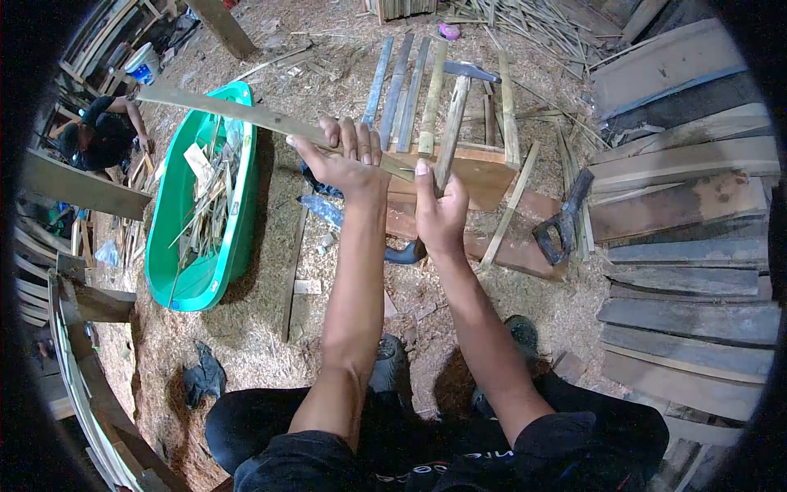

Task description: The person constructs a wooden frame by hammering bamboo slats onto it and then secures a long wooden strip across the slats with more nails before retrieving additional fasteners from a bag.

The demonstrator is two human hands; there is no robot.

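My left hand [348, 156] grips a long thin wooden slat [238, 113], which reaches out to the upper left over a green tub. My right hand [441, 211] is closed around the wooden handle of a hammer [452, 123], its metal head [471, 71] pointing away from me. Near my right thumb, what looks like a nail [407, 170] shows at the slat's near end. Below the hands lies a wooden board [484, 184], with several slats [432, 98] lying beyond it.
The green tub [246, 176] holds wood scraps. A black-handled tool [561, 225] lies on a plank at right. Stacked boards [680, 279] line the right side. A person [102, 135] crouches at far left near a white bucket [143, 64]. Wood shavings cover the ground.
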